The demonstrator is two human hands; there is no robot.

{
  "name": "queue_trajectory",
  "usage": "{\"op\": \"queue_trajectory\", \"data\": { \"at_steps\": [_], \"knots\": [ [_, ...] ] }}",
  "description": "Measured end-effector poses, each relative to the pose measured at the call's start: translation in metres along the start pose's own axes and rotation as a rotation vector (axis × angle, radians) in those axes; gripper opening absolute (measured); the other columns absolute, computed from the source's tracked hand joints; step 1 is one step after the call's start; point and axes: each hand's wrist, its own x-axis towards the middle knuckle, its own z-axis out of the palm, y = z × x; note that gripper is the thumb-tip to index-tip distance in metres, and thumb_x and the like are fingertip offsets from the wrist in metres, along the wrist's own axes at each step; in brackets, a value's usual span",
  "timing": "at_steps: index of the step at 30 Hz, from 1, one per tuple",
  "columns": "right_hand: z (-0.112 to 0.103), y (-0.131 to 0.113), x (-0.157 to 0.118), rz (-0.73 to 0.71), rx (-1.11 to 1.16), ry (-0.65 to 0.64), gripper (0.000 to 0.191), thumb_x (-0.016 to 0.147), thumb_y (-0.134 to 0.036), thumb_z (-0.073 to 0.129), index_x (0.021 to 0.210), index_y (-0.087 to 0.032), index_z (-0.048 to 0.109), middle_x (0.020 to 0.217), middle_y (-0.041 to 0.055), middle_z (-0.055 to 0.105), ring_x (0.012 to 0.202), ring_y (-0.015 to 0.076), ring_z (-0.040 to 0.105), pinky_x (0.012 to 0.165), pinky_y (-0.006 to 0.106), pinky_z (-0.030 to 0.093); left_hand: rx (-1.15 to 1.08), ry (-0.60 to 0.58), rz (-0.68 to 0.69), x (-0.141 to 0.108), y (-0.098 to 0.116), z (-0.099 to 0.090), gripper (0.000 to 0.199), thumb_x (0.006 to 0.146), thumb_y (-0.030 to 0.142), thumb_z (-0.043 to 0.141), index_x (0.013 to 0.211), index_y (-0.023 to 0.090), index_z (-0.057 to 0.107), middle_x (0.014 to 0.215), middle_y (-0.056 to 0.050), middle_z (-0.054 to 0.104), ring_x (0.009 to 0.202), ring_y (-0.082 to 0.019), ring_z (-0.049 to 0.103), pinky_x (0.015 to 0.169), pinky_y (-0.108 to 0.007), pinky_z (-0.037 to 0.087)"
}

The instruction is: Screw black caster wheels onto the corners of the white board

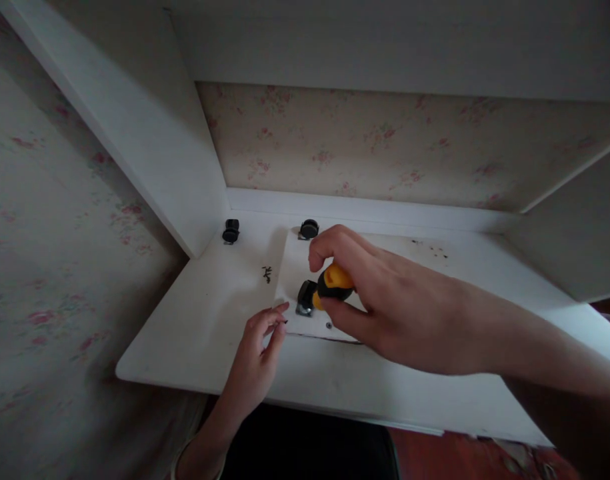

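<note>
My right hand (399, 300) is wrapped round a stubby yellow and black screwdriver (335, 280), held over the white board. Right beside its lower end, a black caster (306, 295) with a metal plate sits near the board's front left corner. Whether the screwdriver's tip touches a screw is hidden. My left hand (259, 350) is at that same corner, thumb and finger pinched on a small dark screw (285, 323). The white board (297, 260) lies flat on the white desk (185, 333).
A second caster (309, 229) is at the board's back left corner, and another caster (231, 231) lies on the desk by the side panel. Left of the board is a small pile of screws (267, 274). Dark marks (438, 252) dot its back right. A shelf (385, 53) overhangs the desk.
</note>
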Motion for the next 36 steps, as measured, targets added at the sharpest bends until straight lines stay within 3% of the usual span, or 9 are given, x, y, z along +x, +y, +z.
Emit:
{"op": "queue_trajectory", "data": {
  "at_steps": [4,8,12,16,19,24,30,36],
  "knots": [
    [0.001,0.004,0.005,0.085,-0.083,0.084,0.023,0.091,-0.018,0.055,0.113,-0.02,0.05,0.101,0.0048,0.067,0.073,0.0154,0.06,0.068,0.029,0.043,-0.006,0.002,-0.023,-0.002,0.0,-0.001,0.018,0.1,0.036,0.048,0.109,0.025,0.059,0.137,-0.01,0.061,0.122,-0.022,0.06,0.104,-0.046,0.05],
    [0.011,0.002,-0.003,0.087,-0.2,0.162,0.025,0.1,-0.032,0.051,0.12,-0.018,0.052,0.106,0.0078,0.068,0.075,0.0174,0.065,0.068,0.031,0.045,-0.013,0.008,-0.011,-0.002,0.001,-0.002,0.018,0.099,0.036,0.05,0.107,0.026,0.062,0.136,-0.009,0.061,0.117,-0.022,0.063,0.102,-0.046,0.051],
    [0.024,-0.001,-0.014,0.108,-0.411,0.303,0.035,0.102,-0.048,0.045,0.103,-0.016,0.058,0.084,0.0055,0.067,0.058,0.0169,0.061,0.05,0.03,0.033,-0.014,0.022,-0.002,-0.002,0.001,-0.002,0.016,0.099,0.036,0.052,0.105,0.026,0.063,0.135,-0.009,0.061,0.12,-0.022,0.061,0.101,-0.046,0.053],
    [0.027,0.003,-0.012,0.139,-0.56,0.358,0.045,0.098,-0.058,0.045,0.088,-0.016,0.058,0.07,0.0028,0.061,0.051,0.0167,0.057,0.046,0.031,0.022,-0.015,0.021,0.01,-0.004,0.001,0.0,0.017,0.099,0.036,0.052,0.104,0.026,0.064,0.134,-0.009,0.061,0.121,-0.023,0.06,0.101,-0.045,0.053],
    [0.021,0.005,-0.007,0.164,-0.543,0.288,0.039,0.099,-0.053,0.049,0.088,-0.016,0.057,0.075,0.0037,0.063,0.053,0.0177,0.058,0.047,0.031,0.024,-0.034,0.031,0.012,-0.006,0.0,0.001,0.018,0.099,0.038,0.051,0.105,0.026,0.064,0.133,-0.009,0.062,0.122,-0.022,0.059,0.102,-0.044,0.053],
    [0.013,0.0,-0.001,0.099,-0.379,0.023,0.013,0.099,-0.029,0.052,0.099,-0.017,0.056,0.094,0.0051,0.065,0.067,0.0175,0.063,0.053,0.03,0.033,-0.092,0.05,-0.029,-0.007,-0.004,0.002,0.027,0.097,0.04,0.054,0.117,0.025,0.064,0.132,-0.011,0.064,0.122,-0.022,0.061,0.102,-0.042,0.053],
    [0.009,-0.005,0.006,0.083,-0.352,0.018,0.016,0.1,-0.03,0.048,0.1,-0.017,0.056,0.095,0.0059,0.063,0.072,0.0187,0.061,0.058,0.031,0.037,-0.153,0.068,-0.128,-0.003,0.0,-0.003,0.027,0.095,0.041,0.054,0.111,0.023,0.066,0.133,-0.011,0.067,0.126,-0.025,0.061,0.097,-0.04,0.056],
    [-0.004,-0.009,0.011,0.074,-0.242,-0.09,0.011,0.099,-0.023,0.049,0.108,-0.019,0.053,0.106,0.0054,0.063,0.078,0.0189,0.062,0.068,0.034,0.043,-0.246,0.074,-0.191,-0.001,0.004,-0.002,0.02,0.093,0.036,0.058,0.104,0.023,0.069,0.139,-0.009,0.064,0.131,-0.025,0.057,0.11,-0.044,0.045]
  ]
}}
